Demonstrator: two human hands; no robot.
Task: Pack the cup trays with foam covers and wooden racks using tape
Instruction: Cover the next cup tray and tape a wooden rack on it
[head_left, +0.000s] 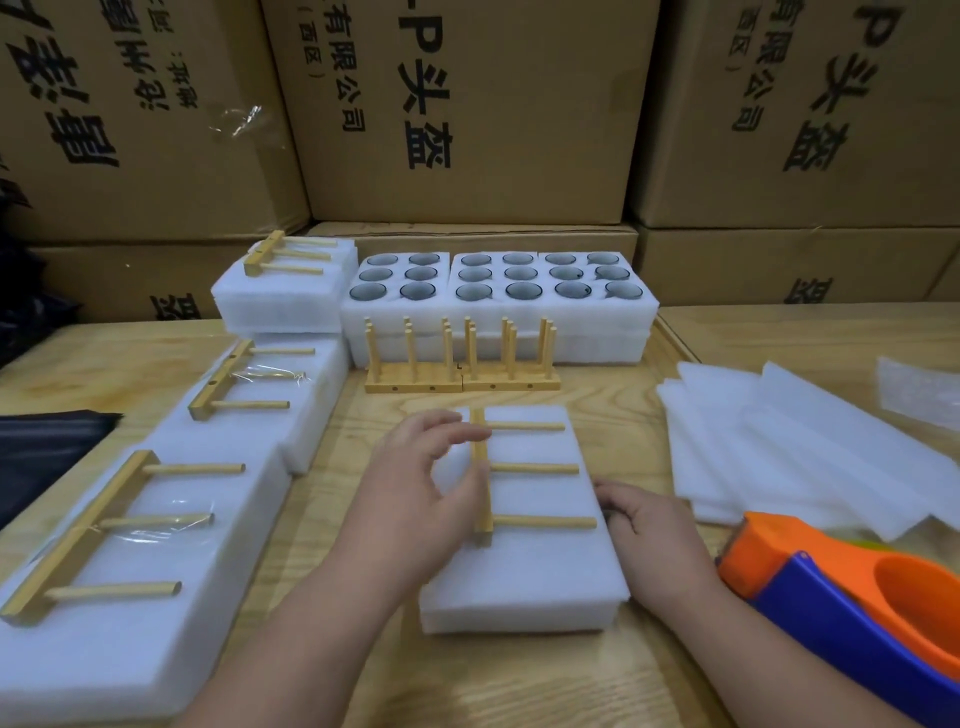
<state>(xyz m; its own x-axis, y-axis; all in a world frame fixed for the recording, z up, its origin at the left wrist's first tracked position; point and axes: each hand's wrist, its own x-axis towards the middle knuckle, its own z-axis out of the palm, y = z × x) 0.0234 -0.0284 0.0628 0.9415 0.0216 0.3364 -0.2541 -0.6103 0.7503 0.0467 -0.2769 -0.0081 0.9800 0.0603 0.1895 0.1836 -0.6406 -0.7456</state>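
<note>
- The foam-covered tray (519, 519) sits near the middle of the surface (519, 686), a wooden rack (485, 473) lying flat on top.
- Left hand (415, 483) pinches the rack's bar; right hand (641, 519) rests, fingers curled, against the tray's right edge — whether it grips, I cannot tell.
- Foam looks light and soft, the cups inside probably fragile — best held by the sides.
- The tape dispenser (831, 587) is cut off at the right; its tape is hidden.

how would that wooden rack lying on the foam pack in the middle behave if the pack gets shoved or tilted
The wooden rack looks stiff and light. It shows no tape, so it would probably slide on the smooth foam cover. It lies flat on its pegs, so rolling seems unlikely. The left hand pinches its base bar, which should steady it.
</note>
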